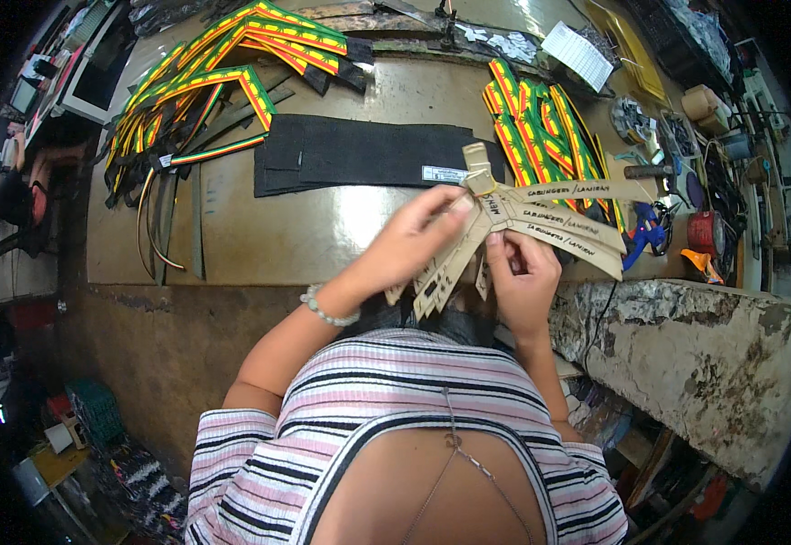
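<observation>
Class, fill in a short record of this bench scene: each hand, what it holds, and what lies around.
Left hand: holding beige strips near their joined part
Left wrist: pale beaded bracelet
Right hand: pinching the same strips from below
Strips: fanned out, with handwriting
Table: brown, glossy
Beyond the hands: black cloth panel, flat
Either side of panel: green, yellow and red straps, piled

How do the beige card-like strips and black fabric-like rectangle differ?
Left hand and right hand hold the beige card-like strips; the black fabric-like rectangle lies on the table. The strips fan out; the rectangle is flat. The strips bear handwriting, the rectangle a white label.
</observation>
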The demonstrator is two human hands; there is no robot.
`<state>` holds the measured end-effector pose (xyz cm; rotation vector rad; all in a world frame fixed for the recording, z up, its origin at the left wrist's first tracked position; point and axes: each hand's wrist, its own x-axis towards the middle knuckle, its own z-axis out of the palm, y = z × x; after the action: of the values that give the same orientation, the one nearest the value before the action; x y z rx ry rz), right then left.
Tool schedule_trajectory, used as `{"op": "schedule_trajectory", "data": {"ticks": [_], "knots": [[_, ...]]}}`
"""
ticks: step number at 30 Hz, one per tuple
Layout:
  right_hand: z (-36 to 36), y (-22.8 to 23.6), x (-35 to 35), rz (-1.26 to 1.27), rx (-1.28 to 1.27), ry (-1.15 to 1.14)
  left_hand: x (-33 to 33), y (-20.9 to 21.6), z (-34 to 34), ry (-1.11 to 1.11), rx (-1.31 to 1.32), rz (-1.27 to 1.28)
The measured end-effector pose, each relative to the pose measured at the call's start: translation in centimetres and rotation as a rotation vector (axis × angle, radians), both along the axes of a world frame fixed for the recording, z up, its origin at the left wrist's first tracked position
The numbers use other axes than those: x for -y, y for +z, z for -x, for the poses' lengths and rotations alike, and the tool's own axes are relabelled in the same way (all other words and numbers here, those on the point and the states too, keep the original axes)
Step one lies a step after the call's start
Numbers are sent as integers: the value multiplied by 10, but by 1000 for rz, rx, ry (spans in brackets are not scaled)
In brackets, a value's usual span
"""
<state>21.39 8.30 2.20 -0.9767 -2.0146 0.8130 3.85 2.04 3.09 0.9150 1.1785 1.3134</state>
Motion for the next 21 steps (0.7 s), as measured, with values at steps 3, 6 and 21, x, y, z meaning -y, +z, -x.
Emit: {"op": "schedule_trajectory", "data": {"ticks": [3, 6, 21], "knots": [[-1, 3, 4, 7, 59, -2, -7, 3, -19, -27, -148, -25], [-11, 3, 1, 525, -202, 57, -23, 2, -19, -7, -186, -135], [-57, -27, 3, 335, 24, -145, -36, -31, 122, 21, -1589, 51]]}}
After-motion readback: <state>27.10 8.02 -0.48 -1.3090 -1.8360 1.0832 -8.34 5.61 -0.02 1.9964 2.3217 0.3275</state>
